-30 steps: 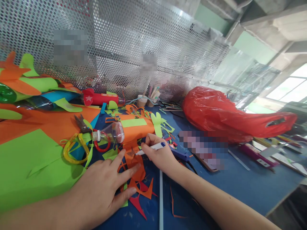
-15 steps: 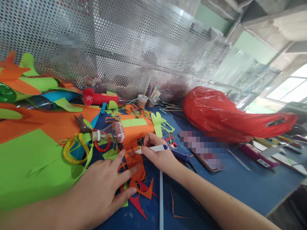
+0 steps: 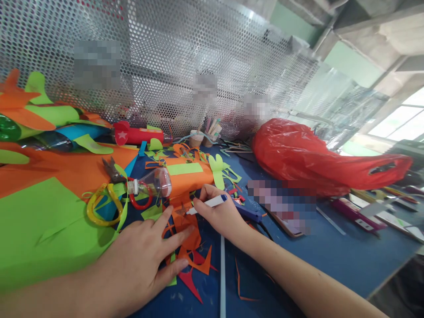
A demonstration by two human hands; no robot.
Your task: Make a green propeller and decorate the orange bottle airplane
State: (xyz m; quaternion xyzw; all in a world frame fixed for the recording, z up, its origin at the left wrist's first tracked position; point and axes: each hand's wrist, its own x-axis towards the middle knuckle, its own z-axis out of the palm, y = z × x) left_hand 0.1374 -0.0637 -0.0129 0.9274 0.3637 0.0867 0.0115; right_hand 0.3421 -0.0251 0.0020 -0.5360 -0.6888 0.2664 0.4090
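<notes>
My right hand (image 3: 218,214) grips a white marker (image 3: 210,204) with a blue end. Its tip meets an orange paper piece (image 3: 190,236), where a dark star-shaped drawing shows. Fingers spread, my left hand (image 3: 145,251) lies with its fingertips on that paper. Just beyond sits a clear plastic bottle (image 3: 154,183) on its side, wrapped in orange paper (image 3: 188,179) with a green strip and a green paper shape at its base. Orange and red paper scraps (image 3: 190,285) lie near my left thumb.
Yellow-handled pliers (image 3: 104,205) and green card (image 3: 49,234) are on the left, with paper-covered bottles (image 3: 59,119) behind. Rightward are a phone (image 3: 278,212), a blue glue gun (image 3: 248,213) and a red plastic bag (image 3: 291,154). A perforated metal screen (image 3: 165,57) stands behind the blue table.
The marker in my right hand shifts slightly over the star drawing and its angle changes a little. My left hand keeps its place on the paper.
</notes>
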